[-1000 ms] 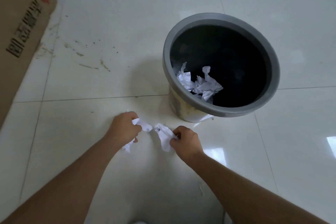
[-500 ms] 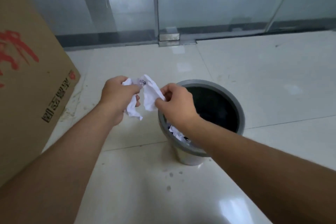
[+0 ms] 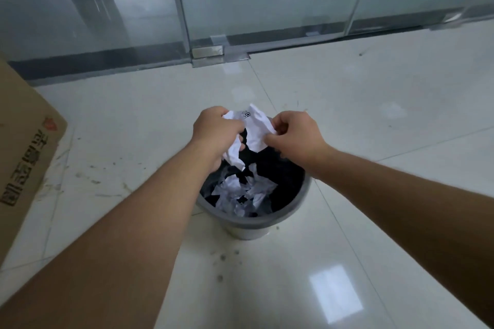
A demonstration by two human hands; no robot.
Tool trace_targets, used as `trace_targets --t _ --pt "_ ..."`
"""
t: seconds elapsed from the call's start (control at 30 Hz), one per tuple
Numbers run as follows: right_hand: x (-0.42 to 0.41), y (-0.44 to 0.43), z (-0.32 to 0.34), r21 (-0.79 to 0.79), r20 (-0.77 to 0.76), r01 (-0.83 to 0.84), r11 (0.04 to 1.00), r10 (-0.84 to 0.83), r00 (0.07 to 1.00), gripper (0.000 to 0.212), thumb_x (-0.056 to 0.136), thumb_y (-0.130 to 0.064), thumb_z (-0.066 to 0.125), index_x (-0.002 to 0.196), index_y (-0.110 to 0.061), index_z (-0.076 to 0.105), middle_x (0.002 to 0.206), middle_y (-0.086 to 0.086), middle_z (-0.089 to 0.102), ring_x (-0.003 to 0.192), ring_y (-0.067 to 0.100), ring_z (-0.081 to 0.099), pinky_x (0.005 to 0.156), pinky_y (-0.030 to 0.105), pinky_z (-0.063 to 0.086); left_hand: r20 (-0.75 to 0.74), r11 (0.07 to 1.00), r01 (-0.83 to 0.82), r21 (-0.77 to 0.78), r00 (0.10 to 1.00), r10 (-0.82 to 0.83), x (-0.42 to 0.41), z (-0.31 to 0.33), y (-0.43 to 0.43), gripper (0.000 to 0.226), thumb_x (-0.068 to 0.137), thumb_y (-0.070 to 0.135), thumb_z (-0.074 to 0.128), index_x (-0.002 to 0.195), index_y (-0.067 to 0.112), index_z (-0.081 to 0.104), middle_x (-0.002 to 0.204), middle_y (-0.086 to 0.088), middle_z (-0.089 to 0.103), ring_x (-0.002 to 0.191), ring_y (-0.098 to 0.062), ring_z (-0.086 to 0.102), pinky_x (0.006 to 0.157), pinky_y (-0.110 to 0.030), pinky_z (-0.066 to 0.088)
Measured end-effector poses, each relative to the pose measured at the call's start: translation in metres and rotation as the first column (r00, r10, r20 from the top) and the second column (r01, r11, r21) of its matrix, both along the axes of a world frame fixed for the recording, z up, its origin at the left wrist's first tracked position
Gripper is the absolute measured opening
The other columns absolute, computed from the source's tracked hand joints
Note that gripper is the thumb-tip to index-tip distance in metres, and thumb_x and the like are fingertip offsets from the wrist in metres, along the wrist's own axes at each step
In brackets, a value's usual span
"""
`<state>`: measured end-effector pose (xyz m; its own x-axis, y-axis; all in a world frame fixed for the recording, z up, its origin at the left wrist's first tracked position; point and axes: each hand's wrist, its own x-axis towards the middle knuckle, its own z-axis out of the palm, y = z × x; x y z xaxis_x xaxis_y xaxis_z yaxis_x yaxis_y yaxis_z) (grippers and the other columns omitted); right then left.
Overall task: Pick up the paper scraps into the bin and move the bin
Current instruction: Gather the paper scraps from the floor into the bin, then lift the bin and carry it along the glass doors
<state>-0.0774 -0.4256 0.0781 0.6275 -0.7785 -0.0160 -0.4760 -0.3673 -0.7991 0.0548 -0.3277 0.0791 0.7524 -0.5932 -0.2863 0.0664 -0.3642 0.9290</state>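
A grey round bin (image 3: pixel 267 222) stands on the tiled floor in the middle of the head view, with several crumpled white paper scraps (image 3: pixel 242 191) lying inside it. Both hands are held over the bin's far rim. My left hand (image 3: pixel 216 132) is closed around a white paper scrap (image 3: pixel 234 153) that hangs down over the opening. My right hand (image 3: pixel 292 136) pinches another white paper scrap (image 3: pixel 258 128) with a small black print on it. The two held scraps touch each other. My forearms hide part of the bin's rim.
A large brown cardboard box (image 3: pixel 24 157) stands at the left edge. Glass doors with a metal floor fitting (image 3: pixel 207 52) run along the back. Dirt specks (image 3: pixel 222 259) mark the pale floor tiles in front of the bin.
Both hands have lifted the two scraps from the floor and carried them to the right, from beside the bin to above its opening. The view has tilted up.
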Motion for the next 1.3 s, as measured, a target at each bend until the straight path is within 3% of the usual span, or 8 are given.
trace_targets --t 0.2,0.37,0.5,0.63,0.87,1.0,1.17,1.3 --pt "-0.003 -0.012 -0.007 0.041 -0.046 -0.017 0.999 0.019 0.999 0.019 0.067 -0.019 0.075 0.083 -0.014 0.065 0.071 -0.004 0.063 0.064 0.014 0.057 0.057 0.026 0.046 -0.086 0.97 0.212 0.116 0.975 -0.202 -0.009 -0.006 0.002 0.029 0.067 0.029 0.072 0.091 0.042 0.063 0.098 0.006 0.06 0.084 -0.017 0.062 0.073 -0.037 0.05" --pt "-0.009 -0.018 -0.014 0.08 -0.192 -0.129 0.988 0.142 0.971 0.07 0.058 -0.029 0.09 0.121 -0.021 0.06 0.115 0.0 0.064 0.105 0.018 0.06 0.091 0.033 0.05 -0.126 0.963 0.246 0.109 0.964 -0.233 0.012 -0.015 0.025 0.071 0.077 0.025 0.075 0.141 0.036 0.047 0.133 0.002 0.049 0.119 -0.021 0.047 0.091 -0.037 0.04" --pt "-0.009 -0.029 -0.013 -0.18 -0.141 -0.08 0.98 0.055 0.988 0.086 0.063 -0.047 0.083 0.137 -0.026 0.045 0.137 0.005 0.05 0.126 0.023 0.044 0.106 0.045 0.039 0.158 0.999 0.006 0.048 0.987 -0.014 0.037 -0.018 0.049 0.068 0.083 0.041 0.067 0.146 0.036 0.041 0.149 -0.004 0.044 0.128 -0.022 0.049 0.102 -0.038 0.042" --pt "-0.02 -0.042 -0.03 -0.211 -0.213 0.006 0.977 -0.052 0.976 0.078 0.079 -0.047 0.067 0.146 -0.027 0.031 0.139 0.013 0.044 0.124 0.03 0.045 0.101 0.043 0.041 0.337 0.951 -0.075 0.299 0.941 -0.032 0.044 -0.037 0.079 0.072 0.088 0.054 0.055 0.151 0.036 0.028 0.153 -0.01 0.038 0.136 -0.03 0.044 0.109 -0.049 0.039" --pt "-0.044 -0.044 -0.06 0.002 -0.453 -0.097 0.995 0.087 0.887 0.076 0.089 -0.032 0.054 0.149 -0.035 0.008 0.103 0.009 0.059 0.068 0.027 0.067 0.063 0.039 0.06 0.268 0.934 0.084 0.347 0.946 -0.184 0.012 -0.064 0.084 0.056 0.097 0.041 0.048 0.149 0.032 0.029 0.12 -0.015 0.062 0.102 -0.034 0.064 0.087 -0.052 0.057" --pt "-0.041 -0.04 -0.069 -0.124 -0.428 -0.108 0.986 0.045 0.903 0.064 0.089 -0.025 0.041 0.146 -0.035 0.014 0.101 0.017 0.065 0.077 0.031 0.06 0.07 0.039 0.052 0.419 0.895 0.009 0.446 0.882 -0.217 0.009 -0.068 0.081 0.048 0.101 0.033 0.039 0.147 0.028 0.025 0.106 -0.017 0.068 0.085 -0.035 0.066 0.078 -0.049 0.06" --pt "-0.04 -0.042 -0.068 -0.102 -0.378 -0.108 0.989 0.062 0.924 0.048 0.089 -0.02 0.039 0.133 -0.037 0.029 0.09 0.013 0.064 0.071 0.027 0.06 0.065 0.037 0.05 0.369 0.937 0.019 0.348 0.916 -0.156 0.012 -0.07 0.08 0.029 0.101 0.028 0.04 0.129 0.034 0.038 0.077 -0.003 0.064 0.059 -0.023 0.063 0.049 -0.041 0.057" --pt "-0.04 -0.032 -0.05 -0.061 -0.36 -0.084 0.995 0.056 0.931 0.05 0.089 -0.02 0.042 0.134 -0.039 0.03 0.088 0.008 0.064 0.069 0.023 0.059 0.062 0.032 0.046 0.323 0.942 -0.016 0.337 0.941 -0.1 0.008 -0.054 0.09 0.035 0.101 0.027 0.042 0.133 0.04 0.037 0.072 0.0 0.066 0.057 -0.02 0.064 0.047 -0.041 0.057"
